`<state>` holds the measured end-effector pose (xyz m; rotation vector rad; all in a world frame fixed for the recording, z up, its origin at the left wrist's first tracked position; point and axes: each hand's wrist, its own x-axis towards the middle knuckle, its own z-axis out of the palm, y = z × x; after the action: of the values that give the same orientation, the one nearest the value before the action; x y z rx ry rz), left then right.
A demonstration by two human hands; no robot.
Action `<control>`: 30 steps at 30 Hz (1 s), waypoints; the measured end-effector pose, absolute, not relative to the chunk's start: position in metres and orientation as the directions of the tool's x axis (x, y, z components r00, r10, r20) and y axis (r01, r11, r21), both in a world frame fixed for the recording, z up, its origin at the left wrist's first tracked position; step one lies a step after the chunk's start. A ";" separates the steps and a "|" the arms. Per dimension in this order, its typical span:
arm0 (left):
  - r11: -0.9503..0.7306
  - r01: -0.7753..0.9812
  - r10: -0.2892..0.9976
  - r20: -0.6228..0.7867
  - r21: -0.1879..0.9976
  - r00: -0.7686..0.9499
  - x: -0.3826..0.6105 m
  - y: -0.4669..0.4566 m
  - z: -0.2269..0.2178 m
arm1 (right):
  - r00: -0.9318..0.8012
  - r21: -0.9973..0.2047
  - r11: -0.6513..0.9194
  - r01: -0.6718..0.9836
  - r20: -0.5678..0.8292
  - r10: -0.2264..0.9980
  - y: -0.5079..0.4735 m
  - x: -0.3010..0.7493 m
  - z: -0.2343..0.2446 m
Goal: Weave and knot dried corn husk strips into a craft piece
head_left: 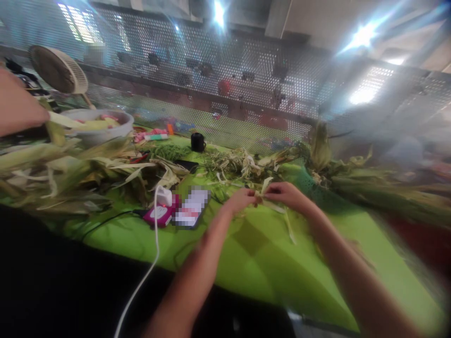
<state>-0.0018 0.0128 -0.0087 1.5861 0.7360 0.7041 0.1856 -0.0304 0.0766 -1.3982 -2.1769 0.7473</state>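
Note:
My left hand (240, 199) and my right hand (288, 194) meet over the green table (253, 253), both pinched closed on a pale corn husk strip (262, 197). Loose ends of the strip hang down below my right hand (289, 224). The picture is blurred by motion, so the fingers' exact hold is hard to see.
Heaps of corn husks (70, 173) cover the left and far side (352, 173). A grey bowl (100, 126) and a small fan (58, 70) stand at the back left, near another person's arm (17, 105). A phone (192, 209), pink device (160, 215) with white cable and a black cup (198, 142) lie nearby.

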 end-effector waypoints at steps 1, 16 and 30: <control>-0.106 0.081 0.786 0.034 0.991 0.617 -0.002 0.013 -0.009 | -0.373 -0.639 0.340 0.690 0.088 0.923 -0.031 0.184 0.076; -0.152 0.122 0.796 0.048 0.981 0.603 -0.006 0.011 -0.003 | -0.337 -0.647 0.291 0.705 0.056 0.940 -0.030 0.183 0.074; -0.142 0.127 0.808 0.041 0.982 0.588 -0.004 0.008 -0.002 | -0.305 -0.605 0.307 0.735 0.109 0.946 -0.030 0.182 0.070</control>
<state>-0.0041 0.0081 -0.0016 1.6304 0.7954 0.7151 0.1816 -0.0296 0.0700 -1.4918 -2.1307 0.6291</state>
